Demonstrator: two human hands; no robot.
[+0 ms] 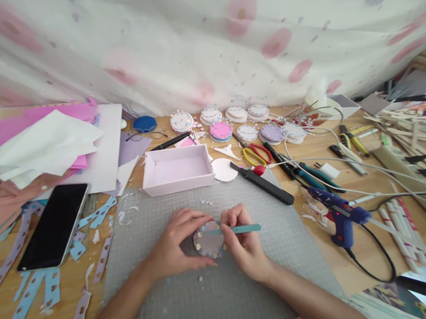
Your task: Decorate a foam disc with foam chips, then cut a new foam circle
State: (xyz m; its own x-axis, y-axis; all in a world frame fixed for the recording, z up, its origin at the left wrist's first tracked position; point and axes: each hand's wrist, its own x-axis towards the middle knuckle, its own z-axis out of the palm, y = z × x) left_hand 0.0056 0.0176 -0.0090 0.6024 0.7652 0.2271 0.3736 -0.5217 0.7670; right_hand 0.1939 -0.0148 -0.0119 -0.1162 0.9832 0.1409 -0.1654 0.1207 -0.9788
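Observation:
A small round paper disc (210,242), its rim set with tiny pale pieces, lies on the grey cutting mat (162,293). My left hand (179,241) curves around its left side, thumb below and fingers above, gripping the edge. In my right hand (243,245) are teal tweezers (249,228), pinched between thumb and fingers. Their tip points left over the disc; whether it holds a piece is too small to tell. Tiny paper bits (206,202) are scattered just above the disc, and another lies below it.
Beyond the mat stand a white box (180,170), a black-handled cutter (267,185) and several decorated discs (220,131). A blue glue gun (342,215) with cables lies right. A phone (55,225) and punched paper strips (51,289) lie left.

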